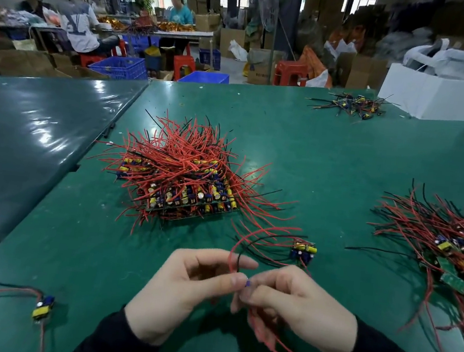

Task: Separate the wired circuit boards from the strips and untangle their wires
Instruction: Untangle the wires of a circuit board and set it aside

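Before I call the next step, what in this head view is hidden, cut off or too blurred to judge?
- Piece between both hands: the left hand and right hand cover it; only a blue tip shows, so the grip is unclear.
- Right pile: cut off by the frame's right edge.
- Lone board, lower left: its wires run off the left and bottom edges.
- Big pile: wires bury the strips underneath.
- Far small pile: too small to count.

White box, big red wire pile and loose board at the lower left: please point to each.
white box (425,90), head view, front wall.
big red wire pile (181,170), head view, middle.
loose board (43,305), head view, yellow part.
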`<action>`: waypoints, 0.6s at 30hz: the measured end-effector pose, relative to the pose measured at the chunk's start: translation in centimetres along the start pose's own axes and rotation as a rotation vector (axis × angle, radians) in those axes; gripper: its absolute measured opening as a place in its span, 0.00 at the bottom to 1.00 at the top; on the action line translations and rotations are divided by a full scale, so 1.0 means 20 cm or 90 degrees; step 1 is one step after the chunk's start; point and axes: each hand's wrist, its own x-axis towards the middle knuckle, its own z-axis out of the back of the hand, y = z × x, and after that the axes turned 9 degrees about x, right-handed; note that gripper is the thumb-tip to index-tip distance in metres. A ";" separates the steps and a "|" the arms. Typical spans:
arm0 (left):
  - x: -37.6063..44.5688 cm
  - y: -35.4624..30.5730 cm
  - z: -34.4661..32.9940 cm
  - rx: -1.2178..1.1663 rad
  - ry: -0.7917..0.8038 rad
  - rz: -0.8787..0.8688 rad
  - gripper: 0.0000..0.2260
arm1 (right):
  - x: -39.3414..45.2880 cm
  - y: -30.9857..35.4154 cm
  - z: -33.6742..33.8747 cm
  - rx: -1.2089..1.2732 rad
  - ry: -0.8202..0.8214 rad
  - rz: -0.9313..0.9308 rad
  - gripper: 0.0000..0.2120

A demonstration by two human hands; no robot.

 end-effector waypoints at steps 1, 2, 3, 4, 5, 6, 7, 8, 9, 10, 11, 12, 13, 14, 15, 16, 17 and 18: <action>-0.01 0.00 0.01 0.009 0.029 -0.003 0.07 | 0.00 0.00 -0.01 -0.015 0.003 -0.004 0.11; -0.01 0.00 0.01 0.013 0.051 -0.005 0.07 | 0.00 0.00 -0.01 -0.022 0.009 -0.006 0.13; -0.01 -0.01 0.01 0.011 0.064 -0.007 0.08 | 0.00 -0.01 -0.02 -0.017 0.017 -0.004 0.14; -0.01 -0.01 0.02 0.006 0.070 -0.005 0.10 | -0.01 -0.01 -0.02 0.001 0.027 -0.006 0.14; -0.01 -0.02 0.02 -0.002 0.071 -0.006 0.13 | -0.01 0.00 -0.02 0.029 0.037 -0.009 0.13; -0.01 -0.02 0.03 -0.013 0.071 -0.010 0.15 | -0.01 0.00 -0.02 0.059 0.044 -0.014 0.13; -0.01 -0.01 0.03 -0.022 0.069 -0.016 0.16 | -0.01 0.01 -0.03 0.082 0.046 -0.016 0.13; -0.01 -0.01 0.03 -0.028 0.065 -0.023 0.16 | -0.01 0.01 -0.03 0.094 0.046 -0.015 0.13; -0.01 -0.01 0.03 -0.034 0.055 -0.025 0.17 | -0.01 0.01 -0.03 0.099 0.044 -0.008 0.13; 0.00 -0.01 0.02 -0.047 0.038 -0.021 0.17 | -0.01 0.00 -0.03 0.104 0.041 0.004 0.12; 0.00 -0.01 0.01 -0.069 0.011 -0.010 0.18 | -0.01 0.00 -0.03 0.108 0.034 0.021 0.12; 0.00 0.00 0.00 -0.094 -0.020 0.008 0.17 | -0.01 -0.01 -0.04 0.105 0.021 0.041 0.11; 0.00 0.00 0.00 -0.112 -0.051 0.026 0.16 | 0.00 -0.02 -0.04 0.084 0.002 0.063 0.10; 0.01 0.01 -0.01 -0.118 -0.081 0.040 0.13 | 0.00 -0.03 -0.03 0.041 -0.023 0.089 0.10; 0.01 0.01 -0.02 -0.115 -0.105 0.045 0.11 | 0.00 -0.04 -0.03 -0.014 -0.047 0.118 0.11; 0.01 0.00 -0.02 -0.107 -0.126 0.041 0.10 | 0.00 -0.05 -0.03 -0.069 -0.065 0.146 0.11; 0.01 0.01 -0.03 -0.096 -0.144 0.028 0.09 | 0.00 -0.06 -0.03 -0.112 -0.081 0.174 0.12; 0.01 0.01 -0.03 -0.081 -0.164 0.011 0.08 | -0.01 -0.06 -0.03 -0.141 -0.096 0.197 0.12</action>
